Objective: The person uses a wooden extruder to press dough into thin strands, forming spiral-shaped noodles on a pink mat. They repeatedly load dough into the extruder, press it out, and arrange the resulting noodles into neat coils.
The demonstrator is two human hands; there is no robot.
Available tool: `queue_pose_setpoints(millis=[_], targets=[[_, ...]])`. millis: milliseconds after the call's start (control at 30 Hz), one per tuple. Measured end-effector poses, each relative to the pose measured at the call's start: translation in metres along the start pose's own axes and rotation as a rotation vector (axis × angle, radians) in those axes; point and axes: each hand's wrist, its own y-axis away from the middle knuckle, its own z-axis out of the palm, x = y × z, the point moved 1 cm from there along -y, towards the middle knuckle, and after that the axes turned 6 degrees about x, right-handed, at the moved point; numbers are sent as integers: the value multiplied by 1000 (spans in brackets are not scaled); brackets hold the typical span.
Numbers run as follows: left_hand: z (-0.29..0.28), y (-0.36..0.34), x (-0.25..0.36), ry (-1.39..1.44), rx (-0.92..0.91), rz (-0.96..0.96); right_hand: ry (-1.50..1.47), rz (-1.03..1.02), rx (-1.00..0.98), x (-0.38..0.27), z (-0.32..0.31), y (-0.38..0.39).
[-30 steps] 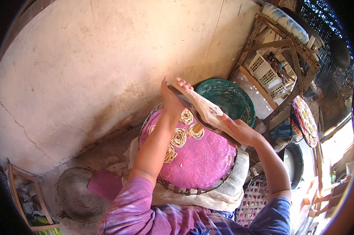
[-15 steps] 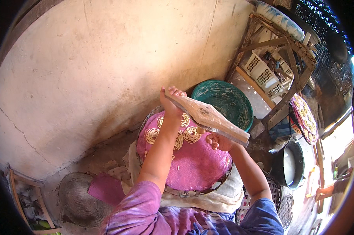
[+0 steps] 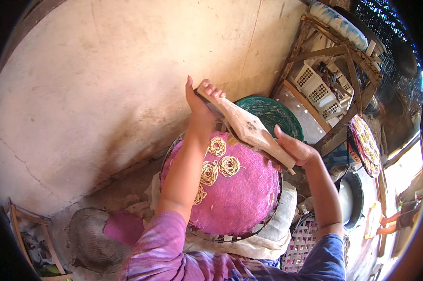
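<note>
A pale wooden hand press (image 3: 249,124) slants over a round tray with a pink mesh surface (image 3: 249,196). My left hand (image 3: 204,97) is closed round its upper left end, fingers over the top and thumb pointing up. At the lower right end my right hand (image 3: 299,151) holds the press from the side, thumb raised off the wood; its fingers pass under and are mostly hidden. Coiled nests of yellow noodles (image 3: 229,166) lie on the left part of the pink surface, some behind my left forearm. A short cylinder (image 3: 232,139) shows beneath the press.
A green basin (image 3: 272,114) stands behind the press, by the wall (image 3: 127,70). To the right are a wooden rack (image 3: 356,61) with white baskets (image 3: 316,89), another noodle-covered tray (image 3: 365,145) and a dark pot (image 3: 354,196). Pale cloth (image 3: 263,246) lies under the tray's near edge.
My left hand has risen with its end of the press. My right hand has shifted from beneath the press to its right end, with the thumb now spread upward.
</note>
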Motion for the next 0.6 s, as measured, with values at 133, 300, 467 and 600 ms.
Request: queue_pose_setpoints(millis=[133,300,467,600], targets=[[-23,-13,-35,64,412,-75,472,197,304,-19,1,-3],[-37,-28,-32,22,292,9,551,160,551,-25,16,-12],[-29,-27,-30,126,326,-90,668,169,541,-39,14,2],[-16,-28,-30,61,274,-31,716,110,612,-44,16,-1]])
